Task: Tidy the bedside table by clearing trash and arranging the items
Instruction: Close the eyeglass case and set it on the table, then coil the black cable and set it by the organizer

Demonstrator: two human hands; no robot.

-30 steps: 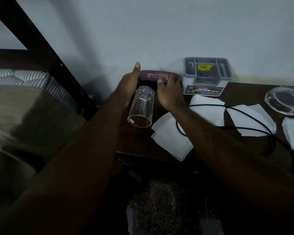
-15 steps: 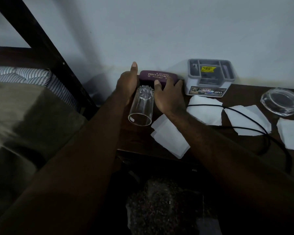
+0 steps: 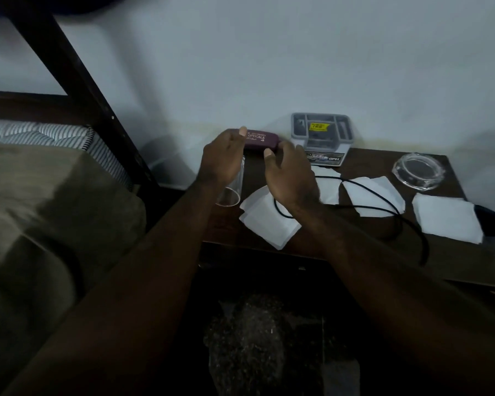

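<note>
Maroon glasses case [image 3: 262,140], printed "OPTICALS", lies at the back of the dark wooden surface [image 3: 363,164] against the pale wall [image 3: 297,52]. Beside it, a grey organiser [image 3: 322,132] is labelled "OPEL". The left hand [image 3: 223,160] covers the case's left end, and I cannot tell its grip. The right hand [image 3: 290,174] sits at the right end with fingers loosely spread. White tissues [image 3: 269,221], a black cable [image 3: 425,244], a tipped glass tumbler [image 3: 232,190] and a glass ashtray [image 3: 419,172] share the surface. A bed [image 3: 40,132] stands to the left.

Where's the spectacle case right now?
Head view: the maroon spectacle case is at the bedside table's back left, by the wall, between the left hand and right hand, just left of the grey organiser.
</note>
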